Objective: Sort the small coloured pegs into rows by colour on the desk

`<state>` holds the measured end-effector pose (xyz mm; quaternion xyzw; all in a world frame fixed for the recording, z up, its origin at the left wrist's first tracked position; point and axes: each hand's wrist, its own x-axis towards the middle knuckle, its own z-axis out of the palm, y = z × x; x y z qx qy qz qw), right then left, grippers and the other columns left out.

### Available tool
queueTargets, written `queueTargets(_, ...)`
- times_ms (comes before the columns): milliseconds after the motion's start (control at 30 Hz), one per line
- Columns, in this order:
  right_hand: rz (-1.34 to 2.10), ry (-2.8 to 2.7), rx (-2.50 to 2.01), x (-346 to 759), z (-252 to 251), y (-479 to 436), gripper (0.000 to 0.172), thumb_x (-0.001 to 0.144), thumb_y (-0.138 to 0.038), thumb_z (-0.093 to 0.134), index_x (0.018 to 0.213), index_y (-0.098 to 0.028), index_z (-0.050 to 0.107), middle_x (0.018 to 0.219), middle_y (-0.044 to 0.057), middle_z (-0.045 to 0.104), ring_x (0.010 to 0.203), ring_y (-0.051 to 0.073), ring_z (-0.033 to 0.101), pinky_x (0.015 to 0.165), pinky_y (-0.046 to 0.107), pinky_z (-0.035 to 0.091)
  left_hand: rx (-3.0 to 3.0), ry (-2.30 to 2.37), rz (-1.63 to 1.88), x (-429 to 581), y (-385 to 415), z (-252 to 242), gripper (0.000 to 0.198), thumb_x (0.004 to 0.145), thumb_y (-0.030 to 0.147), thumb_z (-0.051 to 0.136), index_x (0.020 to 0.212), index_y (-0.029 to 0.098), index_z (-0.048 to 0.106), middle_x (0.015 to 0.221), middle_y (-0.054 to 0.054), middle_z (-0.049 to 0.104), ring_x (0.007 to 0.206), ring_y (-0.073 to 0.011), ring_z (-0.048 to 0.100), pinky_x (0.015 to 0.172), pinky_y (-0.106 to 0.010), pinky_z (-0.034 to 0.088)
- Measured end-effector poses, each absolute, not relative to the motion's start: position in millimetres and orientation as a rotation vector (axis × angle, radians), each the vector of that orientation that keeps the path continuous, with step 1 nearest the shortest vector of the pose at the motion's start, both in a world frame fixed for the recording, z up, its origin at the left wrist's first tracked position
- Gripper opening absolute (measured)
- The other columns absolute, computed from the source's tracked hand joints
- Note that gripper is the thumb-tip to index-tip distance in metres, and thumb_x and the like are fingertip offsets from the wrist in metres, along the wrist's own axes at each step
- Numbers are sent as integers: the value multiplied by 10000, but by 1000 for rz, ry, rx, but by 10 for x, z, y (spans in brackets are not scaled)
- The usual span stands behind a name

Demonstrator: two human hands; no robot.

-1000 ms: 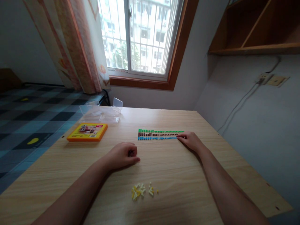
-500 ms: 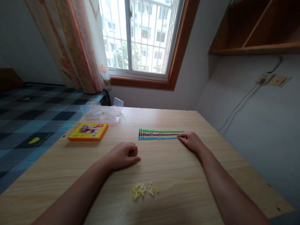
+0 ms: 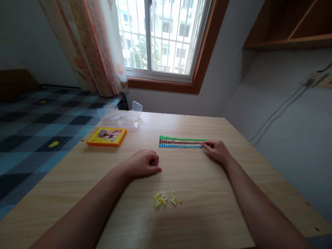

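Observation:
Three rows of tiny bricks lie on the table: a green row (image 3: 178,138), a brown row (image 3: 178,142) and a blue row (image 3: 178,146), with larger pieces at their left ends. My right hand (image 3: 217,149) rests at the right end of the rows. Its thumb and forefinger are pinched at the brown and blue ends and cover part of them; any piece between them is too small to see. My left hand (image 3: 145,163) lies on the table with fingers curled in and thumb extended. The inside of that fist is hidden in shadow. Nearer me is a loose pile of cream and yellow bricks (image 3: 160,199).
An orange and yellow box (image 3: 107,137) lies at the table's left, in front of clear plastic packaging (image 3: 120,119). A checked bed (image 3: 70,112) borders the table on the left. The wall with a power cord (image 3: 276,110) stands to the right, below a wooden shelf (image 3: 293,43).
The view has shifted, so the whole scene sits slightly higher and further right. My right hand has stayed at the right end of the rows; my left hand remains curled in place.

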<state>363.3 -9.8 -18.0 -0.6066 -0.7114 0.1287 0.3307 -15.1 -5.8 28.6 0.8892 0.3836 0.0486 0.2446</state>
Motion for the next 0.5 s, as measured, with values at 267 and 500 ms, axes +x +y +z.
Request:
queueTargets(267,917,-2162,-1134,2746,-57,-407,315,867,-417,675,694,-154,692,605,-1,577,579,122,474,542,245,344,2370,1070,-243,-136,-234,478,235,724,446,694,703,220,634,687,19,628,615,-149,506,537,-288,311)
queueTargets(500,1164,-2079,-1137,2605,-90,-379,397,867,-500,647,667,-158,627,572,-23,505,549,110,413,525,245,303,2407,1079,-342,-94,-327,578,246,711,447,721,713,219,627,686,17,633,604,-147,496,538,-280,319)
